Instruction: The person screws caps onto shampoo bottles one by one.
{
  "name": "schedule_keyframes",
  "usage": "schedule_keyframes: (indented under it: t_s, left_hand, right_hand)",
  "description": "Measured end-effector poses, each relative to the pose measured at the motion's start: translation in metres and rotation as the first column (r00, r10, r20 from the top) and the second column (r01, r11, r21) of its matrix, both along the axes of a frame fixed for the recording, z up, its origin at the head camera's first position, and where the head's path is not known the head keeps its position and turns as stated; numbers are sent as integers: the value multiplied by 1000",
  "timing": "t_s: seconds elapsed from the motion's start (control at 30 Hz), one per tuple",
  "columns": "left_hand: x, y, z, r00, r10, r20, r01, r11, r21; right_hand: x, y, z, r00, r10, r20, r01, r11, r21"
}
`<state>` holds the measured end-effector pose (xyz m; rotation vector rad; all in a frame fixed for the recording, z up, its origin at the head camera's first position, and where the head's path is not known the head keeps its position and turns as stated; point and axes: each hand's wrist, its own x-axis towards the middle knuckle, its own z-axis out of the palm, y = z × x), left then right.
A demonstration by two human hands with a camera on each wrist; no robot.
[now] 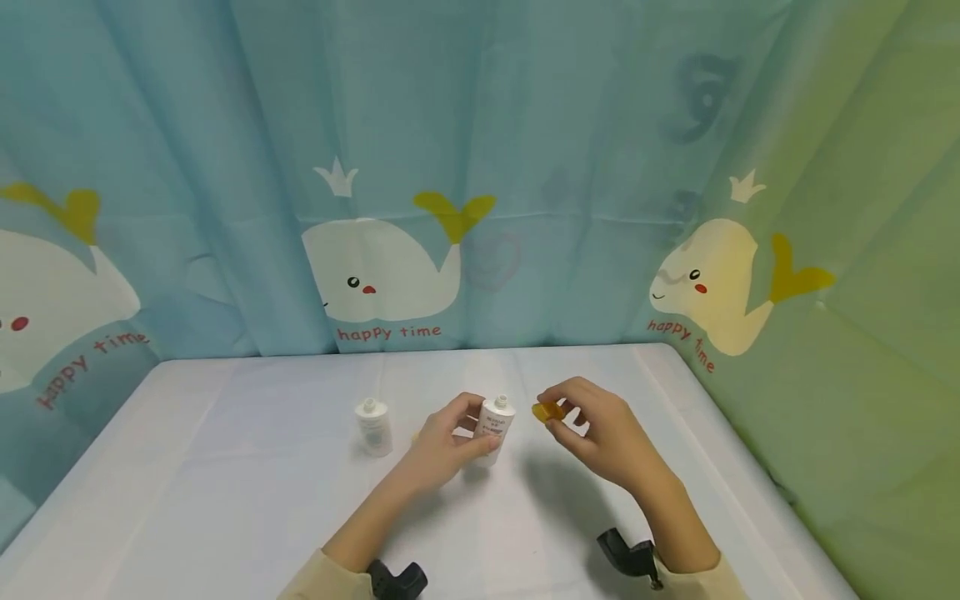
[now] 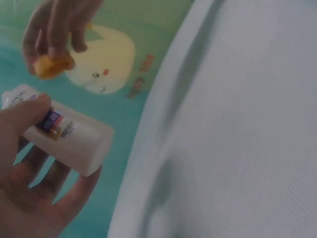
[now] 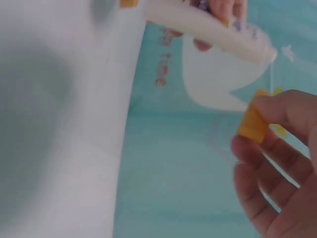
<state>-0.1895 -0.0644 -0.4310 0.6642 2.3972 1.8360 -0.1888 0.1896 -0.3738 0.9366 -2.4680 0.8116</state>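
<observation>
White bottle (image 1: pixel 494 423) gripped by left fingers (image 1: pixel 480 446), orange cap (image 1: pixel 547 411) pinched by right fingers (image 1: pixel 558 427), label unreadable

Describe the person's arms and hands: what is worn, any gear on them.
Both hands are bare, left hand and right hand, with no rings or gloves visible. The forearms are bare up to pale beige sleeves pushed back near the elbows. A black camera mount sits by the right forearm, and another mount by the left.
</observation>
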Motion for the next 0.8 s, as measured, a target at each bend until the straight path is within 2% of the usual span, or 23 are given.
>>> schedule_keyframes:
  t_s: [0.13, 0.3, 0.6, 0.8]
  left_hand:
    - [1, 1, 5, 1000, -21, -9, 20, 999, -42]
    - [4, 4, 9, 999, -48, -25, 46, 997, -68]
    - [6, 4, 9, 992, -89, -89, 77, 989, -124]
    - [8, 5, 11, 990, -110, -88, 99, 988, -122]
  right_hand:
    - [6, -4, 7, 998, 60, -24, -62, 990, -130]
    - [10, -9, 10, 994, 108, -21, -110, 971, -210]
    - [12, -16, 11, 990, 143, 17, -137, 968, -211]
    - [12, -18, 8, 986, 167, 21, -159, 965, -210]
